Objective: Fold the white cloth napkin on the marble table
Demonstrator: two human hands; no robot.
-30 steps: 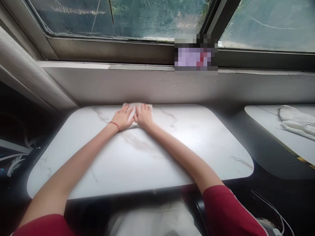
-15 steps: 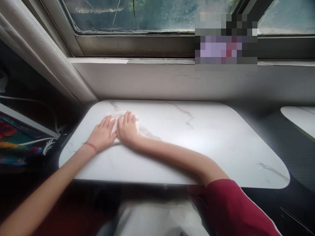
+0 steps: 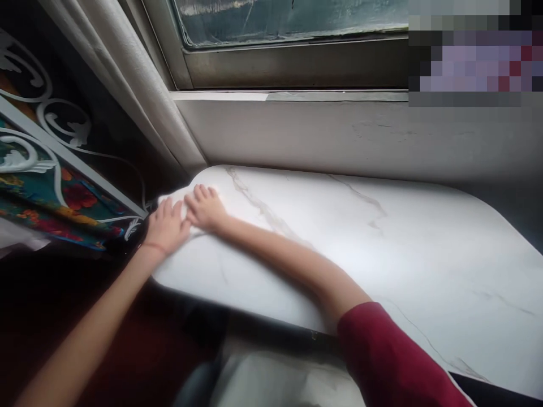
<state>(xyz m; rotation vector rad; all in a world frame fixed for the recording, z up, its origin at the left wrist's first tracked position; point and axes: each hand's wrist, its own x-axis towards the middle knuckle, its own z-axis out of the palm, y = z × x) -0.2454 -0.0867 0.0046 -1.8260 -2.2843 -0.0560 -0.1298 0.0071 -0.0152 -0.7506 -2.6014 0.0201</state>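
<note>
A white cloth [image 3: 184, 211] lies under my two hands at the left end of a white marble-patterned table [image 3: 263, 271]. It shows only in part and blends with the tabletop. My left hand [image 3: 166, 227] presses flat on it at the table's left edge, fingers spread, a thin red band around the wrist. Just right of it, touching at the thumb side, my right hand [image 3: 206, 207] also lies palm down on the cloth, its fingers slightly bent and apart. Neither hand is wrapped around the cloth.
Behind the table runs a pale wall [image 3: 297, 133] below a window [image 3: 292, 22]. A light curtain or cover [image 3: 127, 85] hangs at the back left. Left of the table stand a white scrolled metal frame [image 3: 63, 133] and flowered fabric [image 3: 80, 198]. A pixelated patch covers the upper right.
Both hands have slid left across the tabletop with the cloth, reaching the table's left edge. The view has turned left, bringing more of the scrolled frame into sight.
</note>
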